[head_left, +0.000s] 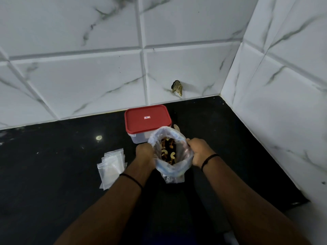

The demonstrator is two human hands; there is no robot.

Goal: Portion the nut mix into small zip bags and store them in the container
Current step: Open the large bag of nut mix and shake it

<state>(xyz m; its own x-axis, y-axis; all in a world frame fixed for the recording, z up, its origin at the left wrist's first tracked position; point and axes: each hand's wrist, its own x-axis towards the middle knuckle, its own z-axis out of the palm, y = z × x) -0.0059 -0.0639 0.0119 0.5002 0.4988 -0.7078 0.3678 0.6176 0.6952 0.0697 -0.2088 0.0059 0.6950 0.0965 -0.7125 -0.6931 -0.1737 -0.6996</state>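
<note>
A clear plastic bag of nut mix (182, 156) stands upright on the black counter, its mouth spread wide so that cashews and dark pieces (167, 152) show inside. My left hand (145, 154) grips the bag's left rim and my right hand (199, 150) grips the right rim. Just behind the bag sits a clear container with a red lid (147, 117), closed. A loose pile of small empty zip bags (111, 165) lies on the counter to the left of my left wrist.
The black counter (53, 156) ends at white marble-look tiled walls behind and to the right, meeting in a corner (220, 94). A small brownish clump (177, 87) sticks to the back wall above the container. A pale object's tip (176, 127) pokes up behind the bag.
</note>
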